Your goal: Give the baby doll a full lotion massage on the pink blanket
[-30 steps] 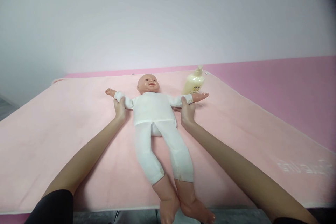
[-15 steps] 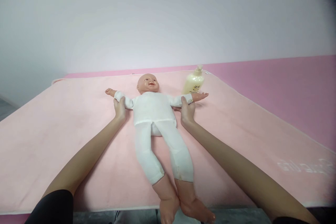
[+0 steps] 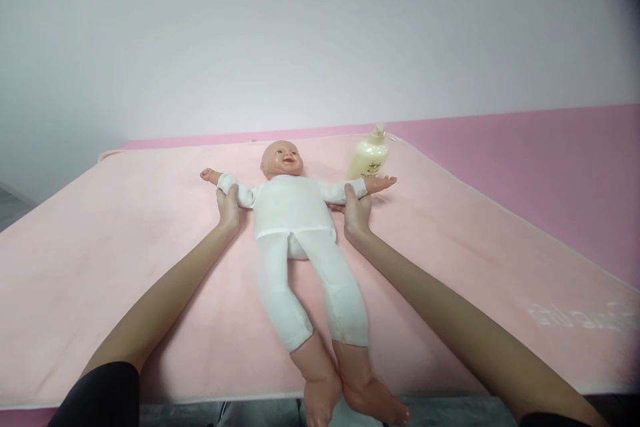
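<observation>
Doll [image 3: 295, 213] flat on back, mid pink blanket [image 3: 100, 240], arms spread wide. Left hand [image 3: 229, 205] curled around doll's sleeved forearm; right hand [image 3: 356, 212] wrapped on other forearm, likely pinning arms outstretched. Lotion bottle [image 3: 369, 159] upright just beyond right hand, probably within reach.

A plastic baby doll [image 3: 295, 213] with peach-toned head, hands and feet wears a plain white cloth suit, faintly stained brownish near one cuff. It lies on a pale pink plush blanket [image 3: 125, 247] with faint white lettering at 4 o'clock. At 1 o'clock stands a cream-yellow pump bottle [image 3: 369, 157] with a small printed label. The deeper pink tabletop [image 3: 550, 167] borders a plain white wall [image 3: 320, 47].
</observation>
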Available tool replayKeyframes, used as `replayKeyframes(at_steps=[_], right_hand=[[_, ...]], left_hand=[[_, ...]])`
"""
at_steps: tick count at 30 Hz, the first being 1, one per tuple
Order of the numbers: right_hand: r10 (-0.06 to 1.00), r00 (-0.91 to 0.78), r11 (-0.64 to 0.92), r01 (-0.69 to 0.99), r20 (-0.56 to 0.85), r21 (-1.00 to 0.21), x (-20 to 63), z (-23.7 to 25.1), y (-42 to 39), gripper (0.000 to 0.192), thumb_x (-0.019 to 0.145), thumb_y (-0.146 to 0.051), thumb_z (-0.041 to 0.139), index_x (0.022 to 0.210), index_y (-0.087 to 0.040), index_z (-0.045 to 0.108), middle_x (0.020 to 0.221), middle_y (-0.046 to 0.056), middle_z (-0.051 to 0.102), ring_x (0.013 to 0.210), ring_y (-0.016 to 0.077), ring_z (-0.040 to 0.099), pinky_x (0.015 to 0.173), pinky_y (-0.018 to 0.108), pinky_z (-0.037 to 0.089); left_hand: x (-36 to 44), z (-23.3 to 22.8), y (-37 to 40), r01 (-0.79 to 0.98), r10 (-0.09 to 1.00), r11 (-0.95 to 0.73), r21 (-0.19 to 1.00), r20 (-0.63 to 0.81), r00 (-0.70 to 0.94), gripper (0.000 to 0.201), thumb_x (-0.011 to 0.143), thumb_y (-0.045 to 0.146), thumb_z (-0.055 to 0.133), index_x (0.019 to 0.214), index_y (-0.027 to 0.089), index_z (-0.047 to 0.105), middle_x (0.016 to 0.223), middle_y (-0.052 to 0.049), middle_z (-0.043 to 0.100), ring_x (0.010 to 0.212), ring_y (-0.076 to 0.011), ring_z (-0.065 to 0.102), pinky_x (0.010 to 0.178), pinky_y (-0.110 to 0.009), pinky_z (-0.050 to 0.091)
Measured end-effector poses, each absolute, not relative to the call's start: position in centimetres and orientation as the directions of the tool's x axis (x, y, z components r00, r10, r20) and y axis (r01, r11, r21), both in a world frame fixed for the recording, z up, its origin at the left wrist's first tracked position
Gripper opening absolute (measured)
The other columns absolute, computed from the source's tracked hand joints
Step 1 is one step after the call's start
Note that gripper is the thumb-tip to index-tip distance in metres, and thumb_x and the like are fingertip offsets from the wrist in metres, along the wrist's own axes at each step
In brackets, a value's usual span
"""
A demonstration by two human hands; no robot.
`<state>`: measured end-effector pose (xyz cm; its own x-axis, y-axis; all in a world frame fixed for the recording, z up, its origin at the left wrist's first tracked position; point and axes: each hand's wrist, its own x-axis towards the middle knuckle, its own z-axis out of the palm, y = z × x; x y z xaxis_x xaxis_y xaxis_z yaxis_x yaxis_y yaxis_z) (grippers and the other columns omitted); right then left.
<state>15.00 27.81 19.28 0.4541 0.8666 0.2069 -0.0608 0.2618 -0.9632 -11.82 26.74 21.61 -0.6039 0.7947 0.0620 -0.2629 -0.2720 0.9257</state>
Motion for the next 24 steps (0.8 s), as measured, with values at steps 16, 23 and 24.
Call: replayKeyframes(at_steps=[16, 23, 24], right_hand=[[0.873, 0.444, 0.252, -0.060, 0.200, -0.966, 14.3, 20.8, 26.6, 0.055, 0.073, -0.037, 0.061, 0.122, -0.016, 0.048, 0.121, 0.010, 0.060, 0.114, 0.0200, 0.056, 0.101, 0.036, 0.045], [0.873, 0.460, 0.208, -0.045, 0.165, -0.977, 14.4, 20.9, 26.6, 0.052, 0.073, -0.038, 0.062, 0.119, -0.016, 0.052, 0.120, 0.010, 0.061, 0.117, 0.0212, 0.055, 0.102, 0.036, 0.043], [0.870, 0.466, 0.202, -0.041, 0.160, -0.979, 14.4, 20.8, 26.7, 0.052, 0.073, -0.039, 0.062, 0.118, -0.015, 0.053, 0.121, 0.011, 0.060, 0.118, 0.0215, 0.054, 0.103, 0.036, 0.043]], left_hand=[[-11.9, 21.0, 27.0, -0.236, 0.813, -0.296, 0.925, 0.115, -0.571, 0.026, 0.075, 0.026, 0.060, 0.099, 0.023, 0.049, 0.094, -0.002, 0.059, 0.091, -0.0158, 0.060, 0.077, -0.027, 0.051], [-12.1, 20.8, 27.1, -0.223, 0.798, -0.299, 0.928, 0.115, -0.592, 0.026, 0.076, 0.026, 0.059, 0.101, 0.024, 0.049, 0.099, -0.003, 0.059, 0.097, -0.0172, 0.060, 0.085, -0.030, 0.051], [-12.3, 20.7, 27.2, -0.221, 0.788, -0.299, 0.928, 0.110, -0.606, 0.026, 0.077, 0.026, 0.059, 0.101, 0.024, 0.048, 0.099, -0.002, 0.058, 0.099, -0.0171, 0.060, 0.086, -0.030, 0.050]])
